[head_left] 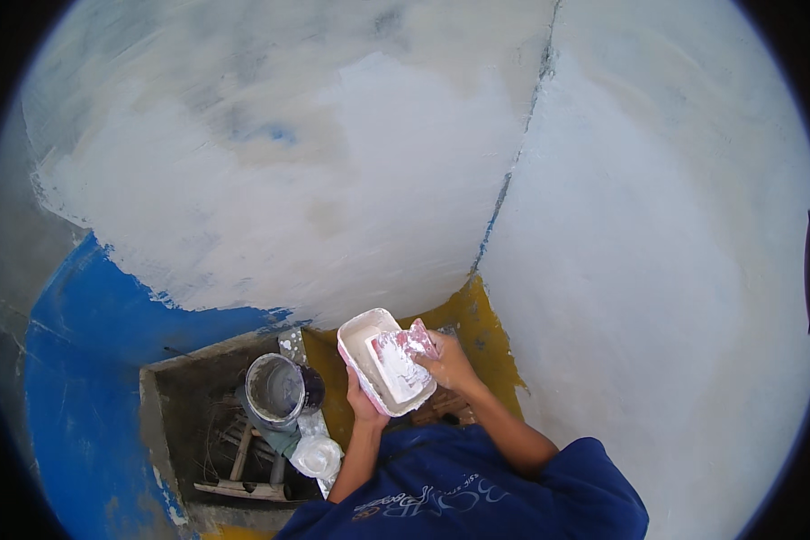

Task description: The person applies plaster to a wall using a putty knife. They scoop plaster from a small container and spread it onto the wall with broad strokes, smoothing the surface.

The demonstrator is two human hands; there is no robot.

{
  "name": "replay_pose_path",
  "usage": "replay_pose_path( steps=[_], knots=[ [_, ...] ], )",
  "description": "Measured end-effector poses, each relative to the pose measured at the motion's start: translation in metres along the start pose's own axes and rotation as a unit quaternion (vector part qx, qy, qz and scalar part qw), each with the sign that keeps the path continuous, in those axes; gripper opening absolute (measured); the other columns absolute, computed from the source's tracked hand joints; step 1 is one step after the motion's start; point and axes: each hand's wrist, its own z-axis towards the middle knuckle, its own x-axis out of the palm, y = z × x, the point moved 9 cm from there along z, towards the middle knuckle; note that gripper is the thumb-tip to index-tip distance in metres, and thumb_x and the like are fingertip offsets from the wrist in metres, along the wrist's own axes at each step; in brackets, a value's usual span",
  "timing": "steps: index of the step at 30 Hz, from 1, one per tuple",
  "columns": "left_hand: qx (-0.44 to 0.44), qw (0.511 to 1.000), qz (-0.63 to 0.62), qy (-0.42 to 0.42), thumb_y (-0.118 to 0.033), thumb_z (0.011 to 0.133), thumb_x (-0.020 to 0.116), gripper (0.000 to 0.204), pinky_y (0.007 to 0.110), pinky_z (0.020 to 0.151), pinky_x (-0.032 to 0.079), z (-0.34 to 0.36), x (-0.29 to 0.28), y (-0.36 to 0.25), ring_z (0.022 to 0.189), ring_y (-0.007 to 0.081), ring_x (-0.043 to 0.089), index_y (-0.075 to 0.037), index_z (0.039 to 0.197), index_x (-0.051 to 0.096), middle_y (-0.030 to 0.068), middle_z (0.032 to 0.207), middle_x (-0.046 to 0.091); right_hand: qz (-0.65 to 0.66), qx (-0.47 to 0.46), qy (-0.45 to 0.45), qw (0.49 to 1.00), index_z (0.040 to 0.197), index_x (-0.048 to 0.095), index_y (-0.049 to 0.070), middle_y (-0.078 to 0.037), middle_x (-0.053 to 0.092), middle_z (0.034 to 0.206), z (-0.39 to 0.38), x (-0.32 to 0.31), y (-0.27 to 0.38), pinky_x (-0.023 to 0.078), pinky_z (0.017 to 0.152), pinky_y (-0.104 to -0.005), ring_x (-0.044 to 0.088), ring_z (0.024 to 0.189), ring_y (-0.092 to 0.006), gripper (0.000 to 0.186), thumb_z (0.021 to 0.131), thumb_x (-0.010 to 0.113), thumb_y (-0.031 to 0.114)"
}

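My left hand [365, 400] grips the near left side of a rectangular tub [358, 335], pinkish outside and smeared with off-white putty inside. Closed around a reddish, putty-caked scraper [399, 371], my right hand [450, 362] is at the tub's right side. The scraper's wide blade, coated in thick white putty, lies over the tub opening. Whether the blade touches the putty in the tub, I cannot tell.
A dark bucket [279, 389] with grey residue stands left of my hands, beside a white, crumpled-looking item [318, 456]. Below left, a concrete recess [173, 423] holds wood pieces. Ahead rise two white-skimmed walls [369, 180] meeting in a corner, with blue and yellow paint lower down.
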Motion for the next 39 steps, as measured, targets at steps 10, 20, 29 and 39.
replay_pose_path(
  steps=[10,20,29,39],
  knots=[
    [0.017,1.000,-0.001,0.008,-0.055,0.102,0.036,0.065,0.046,0.110,0.040,0.010,0.009,-0.002,0.126,0.0311,0.054,-0.006,0.146,0.041,0.0140,0.140,0.053,-0.437,-0.103,-0.004,0.894,0.114,0.061,0.003,-0.025,0.068,0.084,-0.004,0.038,0.051,0.050,0.075,-0.0544,0.065,0.082,-0.0450,0.044,0.071,0.065,0.010],
    [0.032,0.999,-0.006,-0.043,-0.050,0.103,0.037,0.061,0.045,0.108,0.042,0.000,0.006,0.003,0.124,0.0303,0.054,-0.005,0.144,0.042,0.0138,0.136,0.055,-0.395,-0.105,0.054,0.911,0.104,0.066,-0.001,-0.028,0.066,0.084,-0.006,0.045,0.042,0.050,0.075,-0.0513,0.065,0.083,-0.0460,0.031,0.074,0.062,0.006],
    [0.084,0.996,-0.007,-0.022,-0.054,0.102,0.037,0.065,0.051,0.107,0.043,-0.002,0.031,0.000,0.126,0.0339,0.054,-0.008,0.147,0.039,0.0160,0.141,0.052,-0.058,-0.042,0.058,0.996,0.110,0.066,-0.009,-0.010,0.071,0.101,0.008,0.006,0.032,0.052,0.080,-0.0279,0.066,0.087,-0.0136,0.024,0.087,0.065,-0.001],
    [0.071,0.994,-0.075,0.047,-0.056,0.102,0.034,0.071,0.052,0.109,0.041,-0.009,0.059,-0.003,0.130,0.0352,0.051,-0.005,0.150,0.033,0.0179,0.145,0.048,0.195,0.004,0.056,0.979,0.115,0.062,-0.010,-0.013,0.071,0.105,0.008,-0.014,0.041,0.054,0.084,-0.0301,0.068,0.090,-0.0165,0.030,0.088,0.064,0.000]
  ],
)
